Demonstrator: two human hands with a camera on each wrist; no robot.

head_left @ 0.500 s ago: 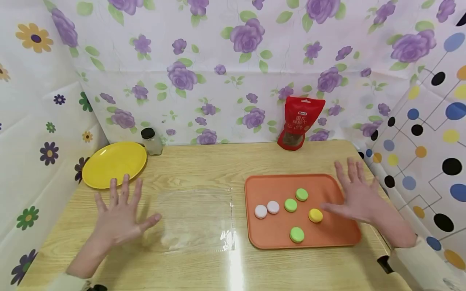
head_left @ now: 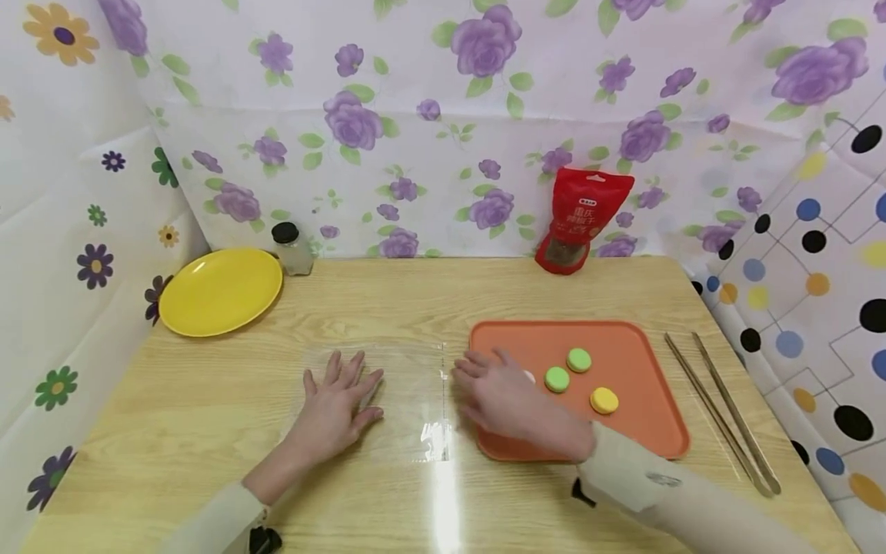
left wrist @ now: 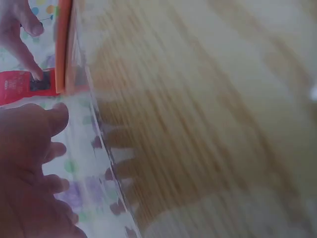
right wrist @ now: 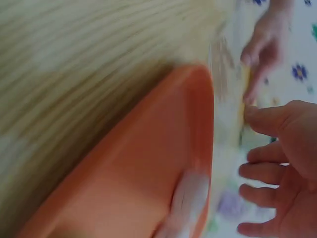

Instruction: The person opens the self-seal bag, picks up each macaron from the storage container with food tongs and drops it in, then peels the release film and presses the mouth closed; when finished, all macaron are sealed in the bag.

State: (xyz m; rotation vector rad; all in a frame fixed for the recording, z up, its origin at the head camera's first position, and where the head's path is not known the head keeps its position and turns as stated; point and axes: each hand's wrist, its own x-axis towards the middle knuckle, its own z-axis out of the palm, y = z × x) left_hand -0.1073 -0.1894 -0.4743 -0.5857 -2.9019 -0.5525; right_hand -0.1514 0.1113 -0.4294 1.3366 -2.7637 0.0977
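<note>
My left hand [head_left: 331,412] hovers with spread fingers over the left half of a clear plastic bag [head_left: 408,400] that lies flat on the table. My right hand [head_left: 508,396], fingers stretched out to the left, hangs over the left rim of an orange tray [head_left: 644,427] and reaches toward the bag's right edge. Neither hand holds anything. On the tray lie two green macarons [head_left: 557,379], a yellow macaron [head_left: 604,400] and a white macaron [head_left: 529,376] half hidden by the right hand. In the right wrist view white macarons [right wrist: 190,196] show blurred inside the tray's edge.
A yellow plate [head_left: 221,292] stands at the back left beside a black-lidded jar [head_left: 294,250]. A red pouch [head_left: 584,219] leans against the flowered cloth at the back. Long metal tongs [head_left: 723,415] lie right of the tray.
Both hands have moved inward: the left to the right over the bag, the right leftward across the tray. The right arm has uncovered the tongs and now hides the nearest green macaron.
</note>
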